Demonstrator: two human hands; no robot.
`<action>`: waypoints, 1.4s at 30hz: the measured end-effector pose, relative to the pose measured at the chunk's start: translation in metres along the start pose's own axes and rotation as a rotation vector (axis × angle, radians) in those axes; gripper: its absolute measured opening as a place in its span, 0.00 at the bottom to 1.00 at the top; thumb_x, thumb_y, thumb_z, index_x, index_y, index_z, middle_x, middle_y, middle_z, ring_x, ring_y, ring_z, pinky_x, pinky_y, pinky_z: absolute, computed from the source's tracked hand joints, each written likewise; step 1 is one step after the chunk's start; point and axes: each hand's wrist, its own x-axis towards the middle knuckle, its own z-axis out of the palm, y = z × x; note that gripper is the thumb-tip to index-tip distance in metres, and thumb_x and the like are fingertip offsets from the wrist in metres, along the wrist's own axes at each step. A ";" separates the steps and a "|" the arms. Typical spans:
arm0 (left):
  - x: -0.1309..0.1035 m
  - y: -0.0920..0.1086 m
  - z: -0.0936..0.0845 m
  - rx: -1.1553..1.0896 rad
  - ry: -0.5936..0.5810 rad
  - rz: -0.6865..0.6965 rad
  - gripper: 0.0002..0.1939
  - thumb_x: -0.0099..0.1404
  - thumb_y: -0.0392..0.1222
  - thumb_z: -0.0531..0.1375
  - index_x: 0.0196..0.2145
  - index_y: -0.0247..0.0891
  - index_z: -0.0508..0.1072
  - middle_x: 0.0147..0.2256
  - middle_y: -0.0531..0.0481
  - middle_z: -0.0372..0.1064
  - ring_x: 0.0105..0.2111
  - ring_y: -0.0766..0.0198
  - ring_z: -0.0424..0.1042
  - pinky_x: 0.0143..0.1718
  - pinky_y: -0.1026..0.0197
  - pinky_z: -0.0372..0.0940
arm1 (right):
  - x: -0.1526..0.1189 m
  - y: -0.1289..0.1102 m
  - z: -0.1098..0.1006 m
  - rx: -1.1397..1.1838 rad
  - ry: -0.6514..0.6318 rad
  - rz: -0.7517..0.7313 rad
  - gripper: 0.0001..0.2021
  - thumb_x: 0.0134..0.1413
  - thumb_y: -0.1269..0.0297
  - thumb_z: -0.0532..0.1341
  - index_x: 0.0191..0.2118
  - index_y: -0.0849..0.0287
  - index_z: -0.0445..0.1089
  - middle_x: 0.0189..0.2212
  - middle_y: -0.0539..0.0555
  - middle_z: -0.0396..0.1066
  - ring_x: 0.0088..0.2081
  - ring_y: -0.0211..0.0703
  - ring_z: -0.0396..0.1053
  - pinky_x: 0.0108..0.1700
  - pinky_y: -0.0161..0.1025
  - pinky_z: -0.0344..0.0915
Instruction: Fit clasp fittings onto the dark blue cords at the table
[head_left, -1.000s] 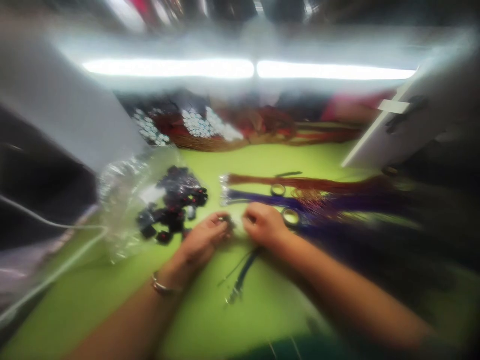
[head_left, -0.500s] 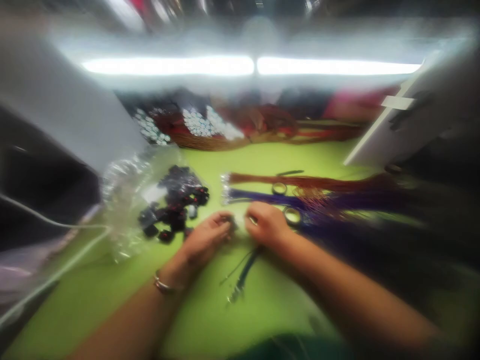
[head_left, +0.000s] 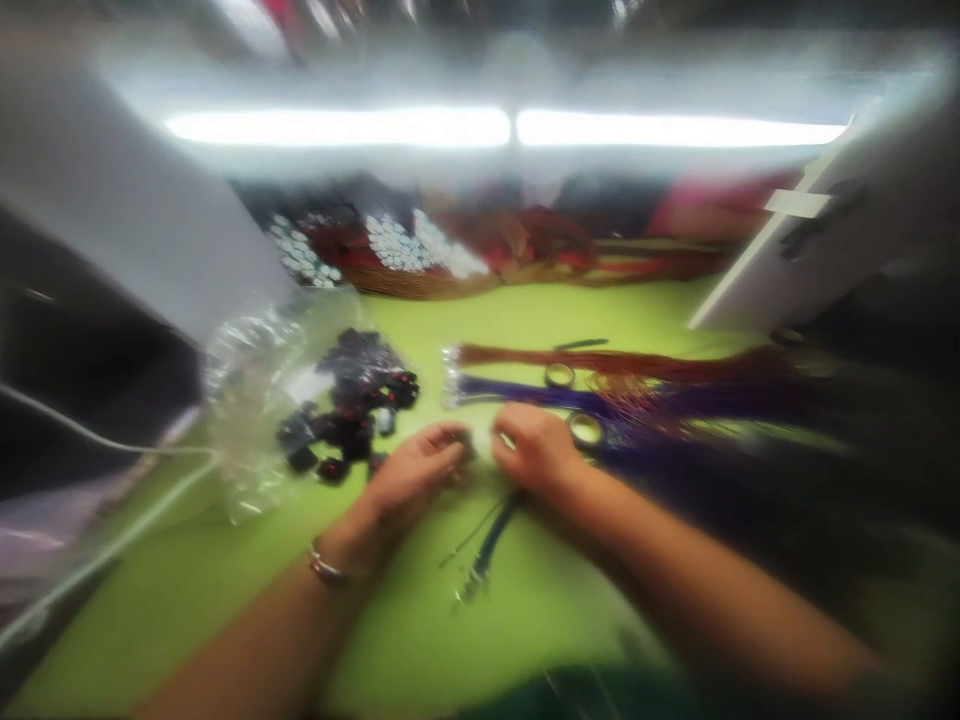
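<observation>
My left hand [head_left: 416, 465] is closed in a pinch, with a small dark piece [head_left: 467, 443] that looks like a connector at its fingertips. Facing it a short way to the right, my right hand [head_left: 534, 445] is also closed, thumb against curled fingers; what it grips is hidden. From beneath the right hand a bundle of dark wires [head_left: 491, 545] runs down toward me, ending in small metal tips. One thinner wire [head_left: 469, 540] splays off beside it. Left of my left hand lies a pile of black connectors [head_left: 349, 430] with red parts.
A clear plastic bag [head_left: 247, 400] spreads behind the connectors. Brown wires [head_left: 517, 356] and blue wires [head_left: 510, 390] lie beyond my right hand, near two tape rolls [head_left: 586, 430]. More wire bundles [head_left: 427, 285] line the back, below bright tube lights. Panels flank the green tabletop [head_left: 420, 640].
Both hands stay almost in place. The left fingertips and the dark piece have shifted very slightly; the wires and connectors lie as before.
</observation>
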 end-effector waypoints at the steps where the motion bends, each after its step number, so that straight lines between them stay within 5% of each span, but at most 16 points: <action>1: 0.000 0.000 0.000 -0.006 -0.004 -0.004 0.19 0.50 0.39 0.68 0.40 0.34 0.71 0.33 0.49 0.70 0.24 0.71 0.67 0.25 0.68 0.61 | 0.000 0.000 0.000 0.012 -0.003 0.011 0.04 0.48 0.70 0.57 0.25 0.58 0.67 0.24 0.50 0.69 0.27 0.37 0.61 0.29 0.34 0.49; 12: 0.003 -0.011 -0.006 0.205 -0.010 0.082 0.18 0.55 0.43 0.65 0.43 0.35 0.72 0.32 0.47 0.70 0.27 0.69 0.66 0.28 0.65 0.61 | -0.003 -0.004 0.001 -0.033 -0.046 -0.108 0.07 0.50 0.69 0.55 0.24 0.60 0.66 0.23 0.53 0.68 0.27 0.38 0.59 0.27 0.36 0.46; 20: 0.004 -0.011 -0.006 0.194 -0.026 0.078 0.19 0.54 0.44 0.65 0.42 0.35 0.72 0.35 0.46 0.71 0.28 0.67 0.67 0.29 0.64 0.61 | 0.001 -0.003 -0.002 0.384 -0.160 0.157 0.07 0.45 0.73 0.56 0.20 0.61 0.65 0.18 0.47 0.64 0.23 0.32 0.56 0.27 0.30 0.51; 33: 0.002 -0.010 0.002 0.322 -0.020 0.160 0.17 0.54 0.44 0.65 0.41 0.36 0.73 0.34 0.46 0.73 0.28 0.65 0.69 0.30 0.63 0.64 | -0.002 -0.008 0.003 0.142 -0.192 0.123 0.06 0.46 0.70 0.56 0.22 0.59 0.67 0.21 0.49 0.66 0.24 0.35 0.57 0.27 0.33 0.50; 37: -0.002 -0.006 0.008 0.235 0.012 0.216 0.24 0.55 0.46 0.64 0.48 0.38 0.69 0.37 0.46 0.71 0.30 0.65 0.69 0.33 0.61 0.65 | 0.016 -0.003 -0.028 0.145 -0.140 0.109 0.07 0.48 0.70 0.56 0.28 0.59 0.72 0.27 0.51 0.71 0.29 0.36 0.63 0.31 0.33 0.55; 42: 0.000 -0.006 0.003 0.252 0.102 0.197 0.22 0.55 0.49 0.63 0.44 0.34 0.72 0.36 0.43 0.71 0.29 0.66 0.68 0.29 0.63 0.64 | 0.016 0.043 -0.127 0.256 -0.140 0.229 0.09 0.48 0.73 0.56 0.33 0.61 0.73 0.29 0.51 0.73 0.31 0.35 0.67 0.34 0.33 0.62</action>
